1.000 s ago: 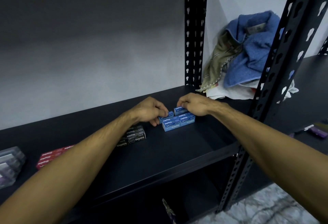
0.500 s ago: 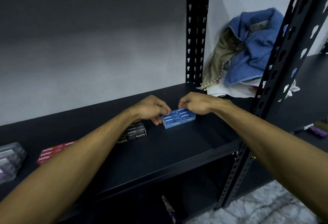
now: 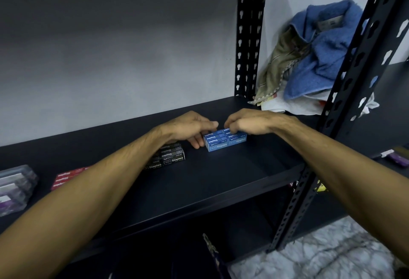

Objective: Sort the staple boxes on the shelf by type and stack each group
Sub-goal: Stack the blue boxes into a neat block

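L grip (image 3: pixel 190 129) + R grip (image 3: pixel 247 122) pinching blue boxes (image 3: pixel 225 141) | long axis L-R, labels facing viewer

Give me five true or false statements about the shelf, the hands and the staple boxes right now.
1. Both hands touch the blue boxes. True: left hand, right hand.
2. The black boxes lie right of the blue ones. False: they lie to the left.
3. The red boxes lie left of the black ones. True.
4. The blue towel lies on top of the blue boxes. False: it sits at the back right, apart from them.
5. The left hand holds a red box in the air. False: it rests against the blue boxes on the shelf.
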`<state>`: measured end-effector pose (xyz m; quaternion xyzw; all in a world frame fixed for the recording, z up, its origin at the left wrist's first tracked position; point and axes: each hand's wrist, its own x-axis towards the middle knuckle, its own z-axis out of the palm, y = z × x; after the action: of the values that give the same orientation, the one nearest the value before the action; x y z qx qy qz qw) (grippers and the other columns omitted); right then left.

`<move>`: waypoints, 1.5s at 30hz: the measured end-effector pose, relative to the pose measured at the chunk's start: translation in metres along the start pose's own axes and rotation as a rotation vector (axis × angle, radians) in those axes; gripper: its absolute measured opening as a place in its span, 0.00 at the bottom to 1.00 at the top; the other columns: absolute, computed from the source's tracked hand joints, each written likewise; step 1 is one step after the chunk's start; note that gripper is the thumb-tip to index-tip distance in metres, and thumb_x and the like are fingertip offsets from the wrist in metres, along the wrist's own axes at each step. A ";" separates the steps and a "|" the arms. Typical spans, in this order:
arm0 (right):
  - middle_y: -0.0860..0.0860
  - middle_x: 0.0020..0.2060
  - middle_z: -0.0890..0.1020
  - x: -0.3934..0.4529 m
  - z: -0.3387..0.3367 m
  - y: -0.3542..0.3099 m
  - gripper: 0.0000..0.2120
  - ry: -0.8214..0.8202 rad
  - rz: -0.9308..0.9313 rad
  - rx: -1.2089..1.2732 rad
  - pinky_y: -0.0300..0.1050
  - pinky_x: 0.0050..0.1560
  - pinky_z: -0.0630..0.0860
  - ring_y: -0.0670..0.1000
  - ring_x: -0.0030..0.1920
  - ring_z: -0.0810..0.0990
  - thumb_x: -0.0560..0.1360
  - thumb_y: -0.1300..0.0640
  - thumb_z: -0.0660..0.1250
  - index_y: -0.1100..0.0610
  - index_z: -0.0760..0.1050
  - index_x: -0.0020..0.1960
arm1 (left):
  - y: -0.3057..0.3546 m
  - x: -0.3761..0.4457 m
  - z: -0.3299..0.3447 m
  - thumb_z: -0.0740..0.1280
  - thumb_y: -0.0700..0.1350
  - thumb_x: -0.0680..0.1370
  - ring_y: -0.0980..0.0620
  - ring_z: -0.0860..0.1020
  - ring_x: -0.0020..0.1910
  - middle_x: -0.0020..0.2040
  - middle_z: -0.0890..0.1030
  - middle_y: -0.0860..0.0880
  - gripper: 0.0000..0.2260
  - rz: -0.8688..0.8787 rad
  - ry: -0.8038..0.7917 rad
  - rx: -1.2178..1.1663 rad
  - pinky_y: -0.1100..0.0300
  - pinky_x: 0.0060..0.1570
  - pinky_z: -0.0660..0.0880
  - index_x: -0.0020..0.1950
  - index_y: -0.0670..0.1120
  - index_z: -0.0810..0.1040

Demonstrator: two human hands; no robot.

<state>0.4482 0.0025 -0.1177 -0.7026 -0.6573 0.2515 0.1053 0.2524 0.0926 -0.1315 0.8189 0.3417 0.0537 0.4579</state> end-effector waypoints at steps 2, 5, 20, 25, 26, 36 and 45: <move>0.44 0.52 0.79 -0.005 -0.003 -0.003 0.19 -0.067 0.006 -0.059 0.47 0.55 0.74 0.46 0.52 0.77 0.70 0.53 0.66 0.46 0.75 0.60 | 0.002 -0.003 0.000 0.69 0.55 0.77 0.50 0.81 0.40 0.49 0.84 0.44 0.15 0.012 -0.023 0.086 0.54 0.43 0.82 0.56 0.46 0.82; 0.44 0.50 0.79 -0.007 -0.003 -0.007 0.26 -0.104 0.023 -0.143 0.48 0.53 0.77 0.47 0.50 0.79 0.67 0.56 0.71 0.45 0.72 0.64 | 0.008 -0.006 0.004 0.74 0.54 0.73 0.52 0.81 0.40 0.49 0.82 0.46 0.20 0.027 -0.024 0.228 0.55 0.42 0.83 0.62 0.47 0.79; 0.46 0.49 0.78 -0.008 0.009 -0.005 0.21 -0.003 -0.029 -0.206 0.47 0.47 0.76 0.48 0.46 0.77 0.70 0.57 0.74 0.44 0.75 0.60 | 0.014 -0.009 0.024 0.75 0.52 0.71 0.54 0.80 0.45 0.49 0.82 0.51 0.18 0.100 0.148 0.592 0.58 0.44 0.77 0.58 0.50 0.79; 0.46 0.47 0.78 -0.009 0.009 -0.006 0.20 0.001 -0.039 -0.213 0.44 0.42 0.72 0.47 0.45 0.76 0.71 0.57 0.73 0.45 0.75 0.60 | 0.014 -0.007 0.025 0.75 0.51 0.71 0.53 0.80 0.45 0.49 0.82 0.51 0.17 0.097 0.147 0.592 0.55 0.47 0.79 0.59 0.49 0.80; 0.46 0.47 0.78 -0.009 0.009 -0.006 0.20 -0.002 -0.038 -0.211 0.44 0.43 0.72 0.47 0.45 0.76 0.71 0.57 0.73 0.45 0.75 0.60 | 0.014 -0.008 0.026 0.75 0.50 0.71 0.54 0.80 0.45 0.49 0.82 0.51 0.17 0.096 0.147 0.593 0.56 0.47 0.79 0.59 0.50 0.79; 0.44 0.42 0.77 -0.010 0.009 -0.009 0.17 0.004 -0.041 -0.226 0.45 0.40 0.71 0.45 0.41 0.75 0.71 0.58 0.73 0.44 0.77 0.57 | 0.015 -0.007 0.027 0.75 0.51 0.71 0.54 0.80 0.44 0.47 0.82 0.51 0.15 0.080 0.160 0.614 0.53 0.48 0.80 0.56 0.51 0.80; 0.47 0.46 0.78 -0.012 0.011 -0.009 0.20 0.003 -0.025 -0.208 0.43 0.39 0.71 0.46 0.42 0.76 0.70 0.58 0.72 0.45 0.75 0.60 | 0.016 -0.007 0.027 0.75 0.52 0.71 0.54 0.80 0.45 0.49 0.82 0.51 0.18 0.058 0.134 0.627 0.55 0.48 0.79 0.59 0.50 0.79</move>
<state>0.4346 -0.0103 -0.1202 -0.7018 -0.6884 0.1798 0.0360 0.2656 0.0634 -0.1330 0.9241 0.3476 0.0127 0.1581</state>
